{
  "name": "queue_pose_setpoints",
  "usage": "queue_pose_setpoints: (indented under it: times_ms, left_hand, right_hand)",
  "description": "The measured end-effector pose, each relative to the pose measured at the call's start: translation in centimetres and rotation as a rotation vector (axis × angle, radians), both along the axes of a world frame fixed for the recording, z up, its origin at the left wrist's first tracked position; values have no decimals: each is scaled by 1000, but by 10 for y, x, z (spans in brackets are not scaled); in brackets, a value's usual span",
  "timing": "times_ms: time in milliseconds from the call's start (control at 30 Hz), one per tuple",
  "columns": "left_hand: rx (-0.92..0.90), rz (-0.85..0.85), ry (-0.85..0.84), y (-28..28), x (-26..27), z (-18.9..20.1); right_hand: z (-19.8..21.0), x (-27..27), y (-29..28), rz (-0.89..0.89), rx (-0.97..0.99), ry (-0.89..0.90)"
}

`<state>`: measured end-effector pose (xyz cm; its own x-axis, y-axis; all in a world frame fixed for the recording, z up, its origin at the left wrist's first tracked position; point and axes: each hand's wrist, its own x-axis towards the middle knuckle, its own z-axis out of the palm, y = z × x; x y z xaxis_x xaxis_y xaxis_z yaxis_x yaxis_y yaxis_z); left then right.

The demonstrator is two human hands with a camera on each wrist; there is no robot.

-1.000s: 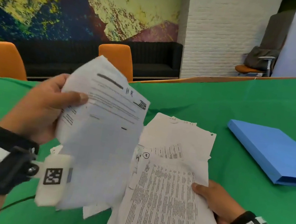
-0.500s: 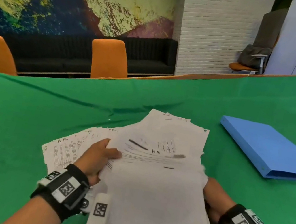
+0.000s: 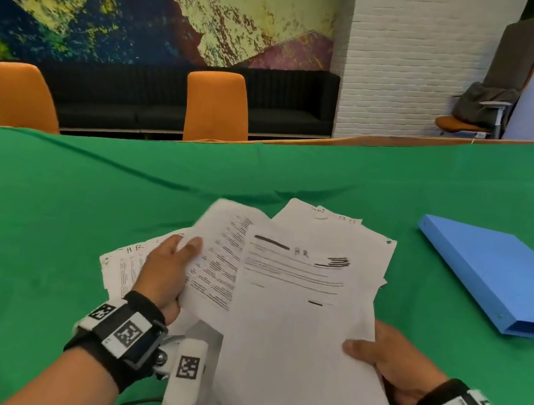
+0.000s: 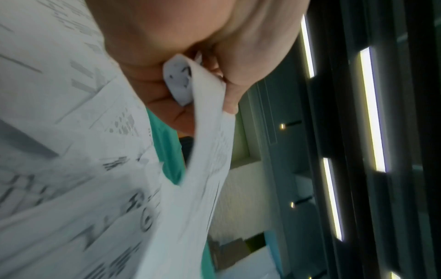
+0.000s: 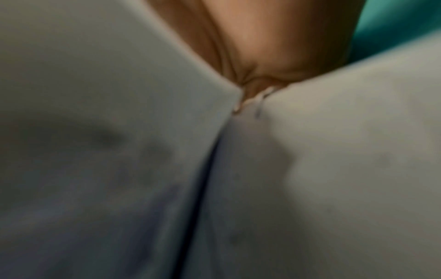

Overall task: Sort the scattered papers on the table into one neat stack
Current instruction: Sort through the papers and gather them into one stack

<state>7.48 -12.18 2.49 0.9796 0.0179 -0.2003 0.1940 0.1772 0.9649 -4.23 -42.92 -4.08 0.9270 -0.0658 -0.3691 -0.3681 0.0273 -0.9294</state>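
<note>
White printed papers lie fanned out on the green tablecloth (image 3: pixel 48 221) in front of me. My right hand (image 3: pixel 387 362) grips the right edge of a loose paper stack (image 3: pixel 290 337), thumb on its top sheet, which is marked "HR". My left hand (image 3: pixel 165 273) holds a densely printed sheet (image 3: pixel 218 264) lifted at the stack's left side. In the left wrist view the fingers (image 4: pixel 229 90) pinch that sheet's curled edge (image 4: pixel 188 83). More sheets (image 3: pixel 124 264) lie under the left hand, and others (image 3: pixel 325 218) stick out behind the stack. The right wrist view shows only blurred paper (image 5: pixel 119 151) against my palm (image 5: pixel 274 47).
A closed blue folder (image 3: pixel 496 278) lies on the cloth to the right of the papers. Two orange chairs (image 3: pixel 217 108) stand beyond the table's far edge, before a black bench and a painted wall. A cable (image 3: pixel 131 404) runs near my left forearm.
My left hand brought the raised "HR" sheet down onto the stack, then took hold of another printed sheet on the left. My right thumb now lies on top of the stack.
</note>
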Motion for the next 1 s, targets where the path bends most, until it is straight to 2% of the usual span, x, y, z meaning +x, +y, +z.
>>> queue_pose_setpoints:
  times_ms: [167,300,400,467,567,733,867,933,1000]
  left_hand:
    - [-173,175,-19,53,-21,7]
    - [-252,224,-34,83,-45,8]
    - [-330,239,-77,86,-59,18]
    - [-374,214,-102,77,-69,24]
    - [-345,167,-67,48,-89,19]
    - [-401,101,146,-19,-129,-9]
    - [-462,7,266,-48,-154,-32]
    - [-492,-60,295,-57,-163,-38]
    - [-545,-142,295,-65,-169,-46]
  right_hand:
    - [-1,1,-5,-103,-27,47]
    - [7,-3,5,-213,-70,100]
    - [1,-1,3,-206,-114,97]
    - [1,-1,3,-219,-92,89]
    - [8,-2,6,-240,-53,125]
    - [11,-2,7,-241,7,101]
    - [5,1,5,-286,10,90]
    - [3,2,5,-307,90,52]
    - [4,1,3,-250,205,3]
